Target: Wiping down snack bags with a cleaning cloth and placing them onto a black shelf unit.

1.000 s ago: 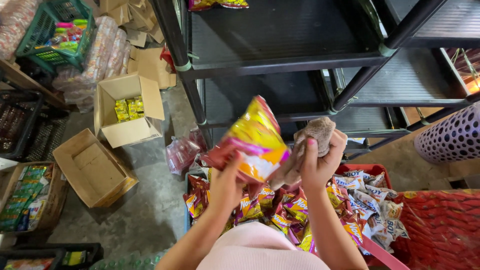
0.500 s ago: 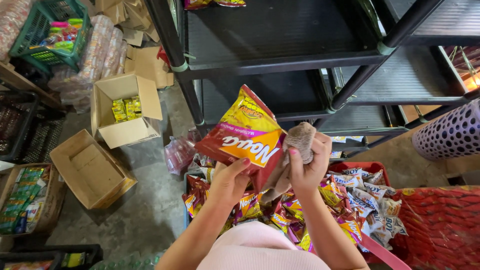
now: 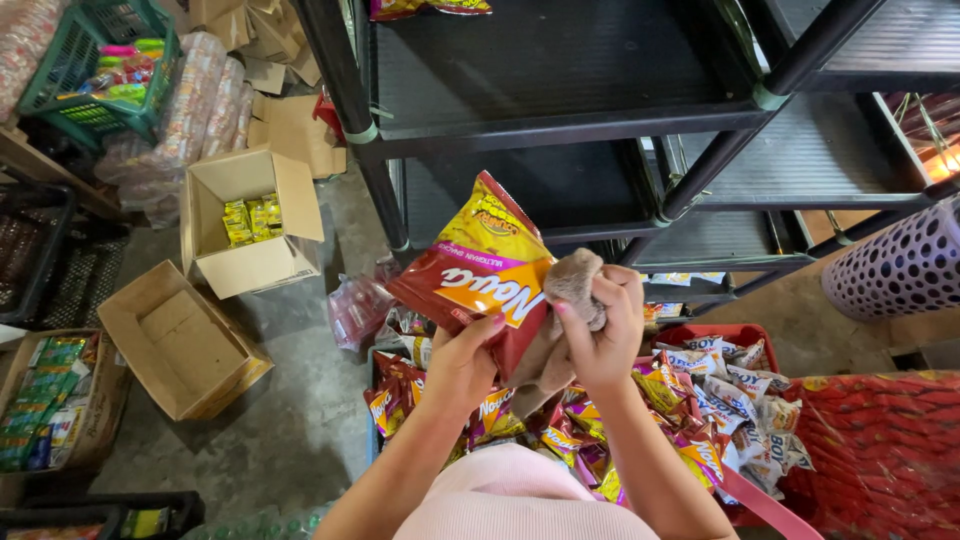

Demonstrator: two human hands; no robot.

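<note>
Since a second ago, the snack bag [image 3: 472, 272] has turned in the hands, from a tilted, edge-on hold to lying with its broad printed face up toward the camera, and the right hand with the cloth has come in closer against it.

Head view: the left hand [image 3: 462, 362] holds the red and yellow snack bag from below, its grip clamped on the bag's lower edge with the thumb on the printed face. The right hand [image 3: 604, 335] has its grip closed on a brown-grey cloth [image 3: 572, 285], which is bunched in the fingers and pressed against the bag's right edge, with a loose end hanging under the bag. Both hands are raised in front of the lower shelves of a black metal rack [image 3: 560, 115].

Under the hands, on the floor, sits a crate [image 3: 372, 440] heaped with more red and yellow snack bags, and just right of it a red basket [image 3: 722, 332] with packets in white, yellow and purple. Further right is a red net sack [image 3: 880, 450], and above it a pale perforated basket [image 3: 900, 265]. On the left of the concrete floor stand an open carton with yellow packets [image 3: 250, 225], an empty open carton [image 3: 180, 340] nearer the camera, and a green crate [image 3: 90, 60] near the top left corner.
</note>
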